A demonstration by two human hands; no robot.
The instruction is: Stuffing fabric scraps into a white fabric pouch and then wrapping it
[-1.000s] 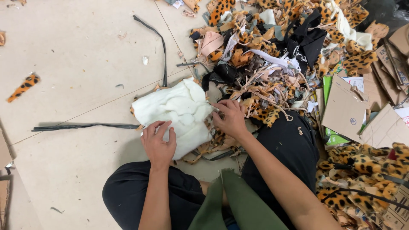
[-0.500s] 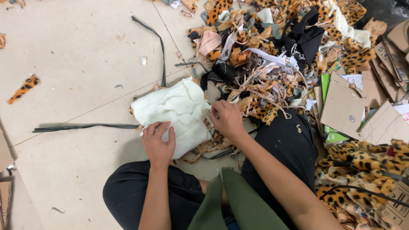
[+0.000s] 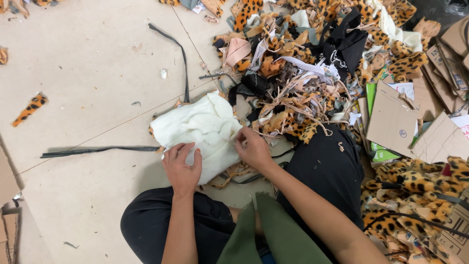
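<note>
A cream fleece fabric piece (image 3: pixel 200 128) lies on the floor in front of my knees. My left hand (image 3: pixel 182 166) rests on its near edge, fingers curled over the cloth. My right hand (image 3: pixel 252 146) pinches the right edge of the same piece, fingertips closed on it. Just beyond my right hand spreads a heap of fabric scraps (image 3: pixel 303 73) in leopard print, tan and black.
Flattened cardboard pieces (image 3: pixel 393 120) lie at the right, with more leopard-print scraps (image 3: pixel 415 195) below them. Two long black strips (image 3: pixel 97 150) (image 3: pixel 177 54) lie on the beige floor, and a small leopard scrap (image 3: pixel 30 108) sits at far left.
My right hand has shifted slightly left and nearer along the cream piece's right edge. My left hand stays in place on the cloth.
</note>
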